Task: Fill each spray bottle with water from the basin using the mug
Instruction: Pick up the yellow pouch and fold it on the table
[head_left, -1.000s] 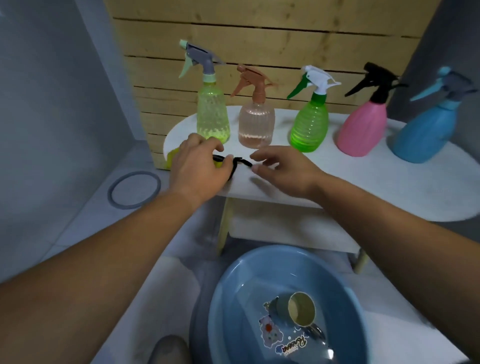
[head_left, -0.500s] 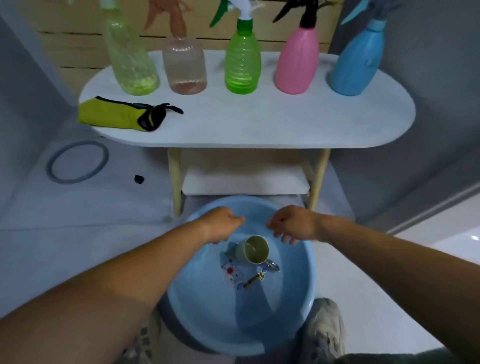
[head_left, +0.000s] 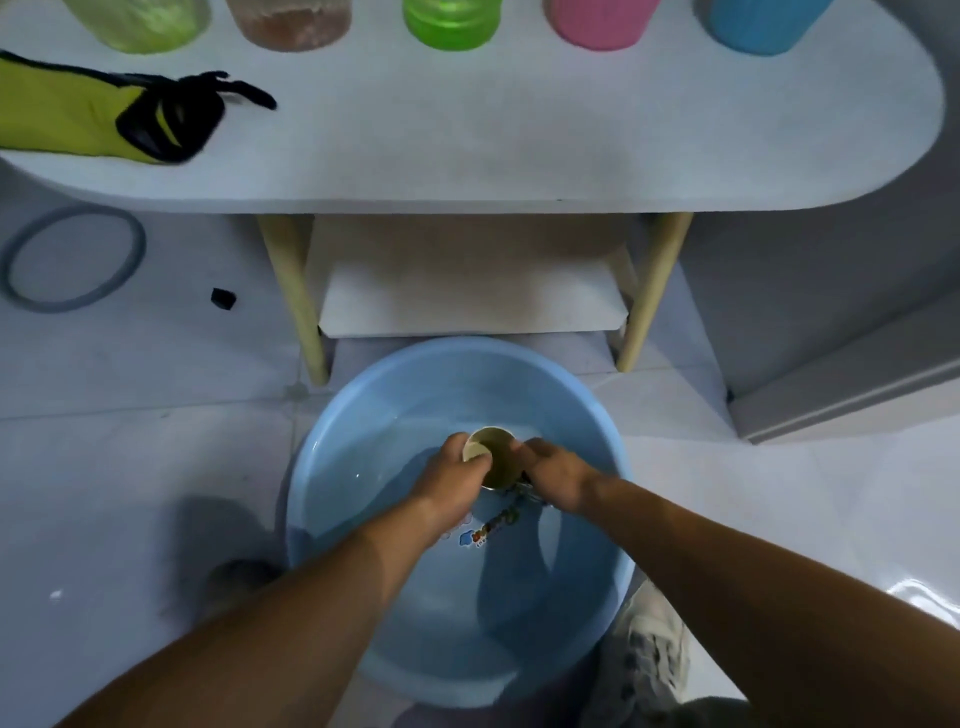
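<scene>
Blue basin of water at lower centre, my left hand and right hand gripping the green mug, spray bottles along top edge.

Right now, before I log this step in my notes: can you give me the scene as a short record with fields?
Left hand: grips the mug at its rim, from the left
Right hand: grips the mug's right side
Mug: inside the basin, tilted, mouth toward the table
Basin: blue, on the floor, holds water
Spray bottles: five in a row on the table, only their bases in view
Glove: yellow and black, lying on the table's left end
</scene>
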